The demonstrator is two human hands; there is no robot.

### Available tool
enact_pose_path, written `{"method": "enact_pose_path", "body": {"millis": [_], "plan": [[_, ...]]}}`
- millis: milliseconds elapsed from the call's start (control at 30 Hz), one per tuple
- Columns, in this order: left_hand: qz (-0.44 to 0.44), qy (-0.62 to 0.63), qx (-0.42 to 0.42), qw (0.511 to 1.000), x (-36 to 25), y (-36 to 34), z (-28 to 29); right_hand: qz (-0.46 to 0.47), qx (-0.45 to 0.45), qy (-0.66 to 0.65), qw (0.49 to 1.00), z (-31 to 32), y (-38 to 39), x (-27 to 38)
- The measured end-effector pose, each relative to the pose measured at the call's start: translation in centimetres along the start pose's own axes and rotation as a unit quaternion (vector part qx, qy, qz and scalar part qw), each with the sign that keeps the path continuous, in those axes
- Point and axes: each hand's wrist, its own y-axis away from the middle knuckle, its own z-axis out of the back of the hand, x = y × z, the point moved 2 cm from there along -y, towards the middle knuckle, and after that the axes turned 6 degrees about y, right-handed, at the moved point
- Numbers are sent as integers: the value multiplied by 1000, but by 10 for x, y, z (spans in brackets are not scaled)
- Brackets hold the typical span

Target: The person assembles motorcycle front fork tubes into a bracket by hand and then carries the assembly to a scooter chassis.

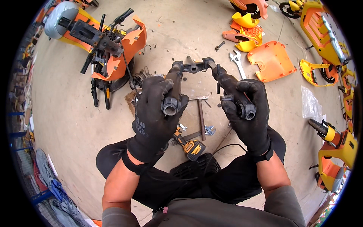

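Note:
A black front fork is held up before me, its crosspiece at the far end and its two legs pointing back toward me. My left hand, in a black glove, is closed round the left leg, whose hollow round end shows beside the thumb. The other leg is in my right hand, also gloved, with the fingers wrapped over it and a round tube end showing below them. Under the fork, a hammer lies on the floor. A yellow-and-black cordless power tool rests between my knees.
An adjustable wrench and an orange panel lie ahead on the right. A partly stripped orange scooter lies at the far left. More scooters stand along the right. Clear plastic sheeting lies near them.

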Motion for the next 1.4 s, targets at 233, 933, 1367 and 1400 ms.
{"method": "enact_pose_path", "body": {"millis": [233,933,1367,1400], "plan": [[-54,33,23,998,-1,-5,0,-18,-3,-19,1000,2,-3,5],[-12,-8,-13,1000,0,8,-9,-5,-19,-13,1000,2,-1,2],[-28,-37,-42,998,0,2,-3,2,51,-104,993,-3,-3,1],[-17,-34,-43,998,1,5,-3,-1,54,-92,994,-2,-2,2]]}}
